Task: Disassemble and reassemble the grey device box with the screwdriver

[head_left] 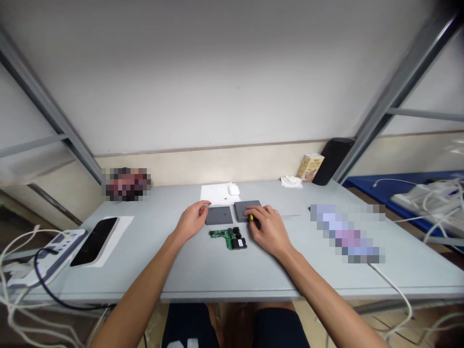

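My left hand [191,220] rests on the desk with loosely bent fingers, its fingertips at the left edge of a flat dark grey cover plate [219,216]. My right hand [268,229] is closed around a screwdriver [251,218]. The tool's yellow handle end shows near the fingertips, and its thin shaft points out to the right. Under the right fingers lies a dark grey box-shaped casing [248,207], beside the plate. A green circuit board [228,237] with black connectors lies in front of both, nearer the desk edge.
White paper [215,192] with a white earbud case [234,189] lies behind. A phone [94,241] and power strip [54,256] with cables are left. A blurred object [346,234] with a cable lies right. A tissue [291,181], carton [310,167] and black cylinder [332,161] stand back right.
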{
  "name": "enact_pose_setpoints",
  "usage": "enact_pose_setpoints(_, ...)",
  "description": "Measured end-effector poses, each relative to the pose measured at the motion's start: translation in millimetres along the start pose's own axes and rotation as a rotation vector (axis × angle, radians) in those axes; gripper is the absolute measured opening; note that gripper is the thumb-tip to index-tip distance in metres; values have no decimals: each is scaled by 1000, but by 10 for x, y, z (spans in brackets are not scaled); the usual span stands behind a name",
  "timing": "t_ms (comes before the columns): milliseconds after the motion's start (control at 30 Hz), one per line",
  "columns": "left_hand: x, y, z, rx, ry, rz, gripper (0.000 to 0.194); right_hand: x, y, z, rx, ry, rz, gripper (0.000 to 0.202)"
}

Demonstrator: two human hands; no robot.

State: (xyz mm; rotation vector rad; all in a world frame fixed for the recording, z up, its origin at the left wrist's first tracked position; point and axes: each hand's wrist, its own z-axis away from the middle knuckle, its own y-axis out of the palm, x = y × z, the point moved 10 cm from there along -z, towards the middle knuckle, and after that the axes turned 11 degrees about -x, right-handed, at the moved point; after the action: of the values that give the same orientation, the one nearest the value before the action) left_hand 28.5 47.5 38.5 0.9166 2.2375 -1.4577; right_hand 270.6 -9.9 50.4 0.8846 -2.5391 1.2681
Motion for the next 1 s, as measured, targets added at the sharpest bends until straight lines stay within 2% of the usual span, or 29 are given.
enact_pose_setpoints(300, -35, -2, 23, 30, -24, 11, 35, -15, 6, -4, 8, 11, -7, 30)
enact_pose_setpoints(633, -66, -43, -8, -33, 14, 22, 33, -19, 15, -5, 10, 4, 1, 30)
enact_pose_setpoints(1000, -15, -31, -10, -30, -16, 15, 31, -22, 19, 0, 21, 7, -4, 30)
